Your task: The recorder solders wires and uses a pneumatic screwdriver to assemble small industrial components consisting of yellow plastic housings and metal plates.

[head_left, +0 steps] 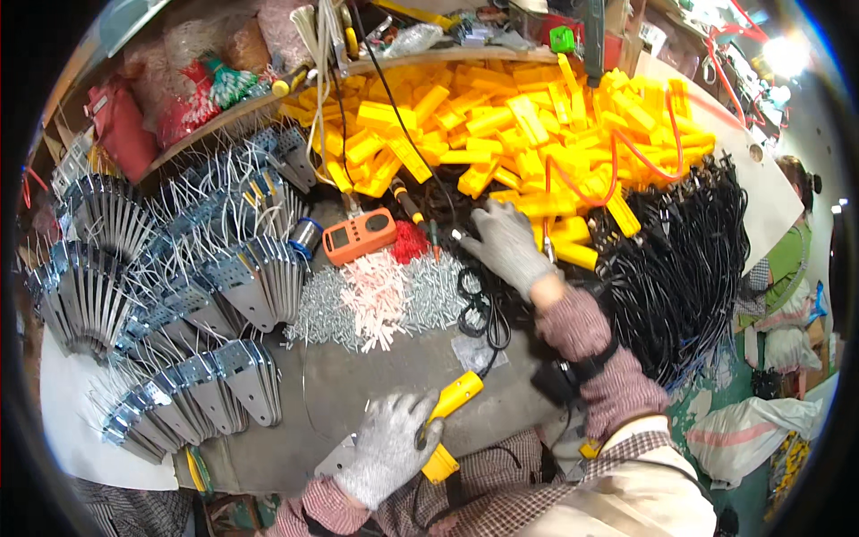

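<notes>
My left hand [391, 447], in a grey work glove, is closed round a long yellow plastic housing [458, 396] near the table's front edge. A black cable [490, 358] leads from the housing's upper end to a small coil on the table. Beside the left hand, part of a grey metal plate [335, 459] shows; whether it is joined to the housing is hidden. My right hand [508, 243], gloved alike, reaches to the near edge of a heap of yellow plastic housings [501, 116]. Its fingers are apart, with no held thing visible. A screwdriver [407, 201] lies left of it.
Rows of metal brackets with white wires [224, 291] stand at left. Grey screws [313, 309], pink sleeves [374, 304] and an orange meter [360, 236] lie mid-table. A bundle of black cables [671, 268] fills the right. Another person [787, 259] is at far right.
</notes>
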